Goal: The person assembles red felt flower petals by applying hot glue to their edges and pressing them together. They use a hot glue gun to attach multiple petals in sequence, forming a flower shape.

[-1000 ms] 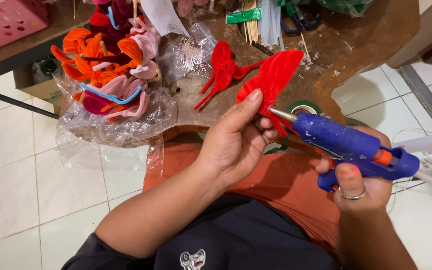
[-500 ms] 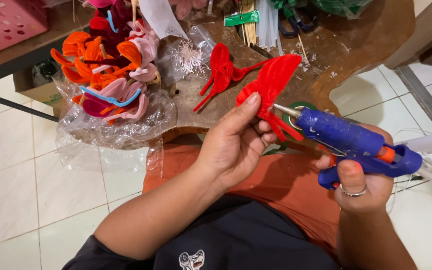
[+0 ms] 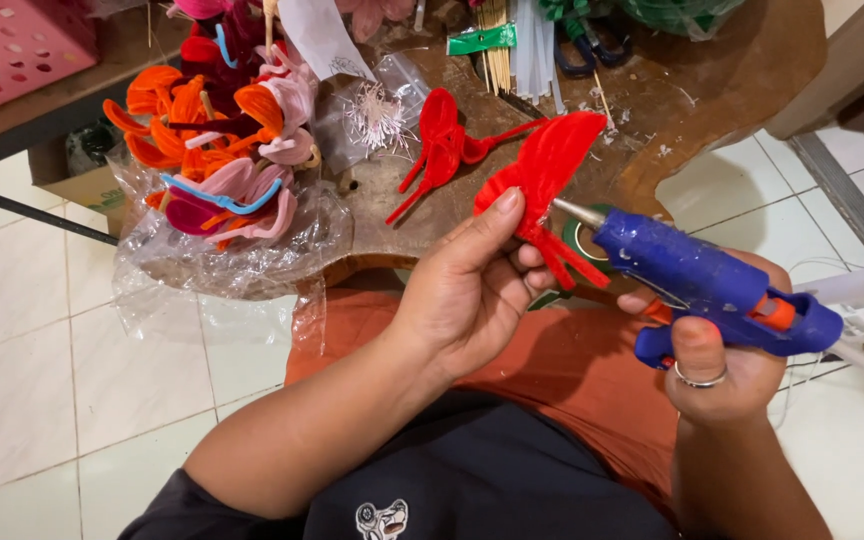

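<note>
My left hand [image 3: 472, 285] pinches a red fuzzy petal piece [image 3: 542, 170] made of pipe cleaner, held up over the edge of the wooden table [image 3: 732, 80]. My right hand [image 3: 717, 360] grips a blue glue gun [image 3: 697, 275] with an orange trigger. Its metal nozzle points left and touches the base of the red piece, by my left thumb. Another red pipe-cleaner shape [image 3: 447, 145] lies on the table just beyond. A green tape roll [image 3: 577, 240] sits partly hidden behind the gun.
A clear plastic bag [image 3: 222, 250] holds orange, pink and red pipe-cleaner petals [image 3: 222, 140] at the table's left. Wooden sticks and clear glue sticks [image 3: 517, 40] lie at the back. A pink basket [image 3: 7, 45] stands far left. White tiled floor lies below.
The glue gun's nozzle has moved up and left to the base of the red piece. My left hand has kept its hold and turned the piece slightly.
</note>
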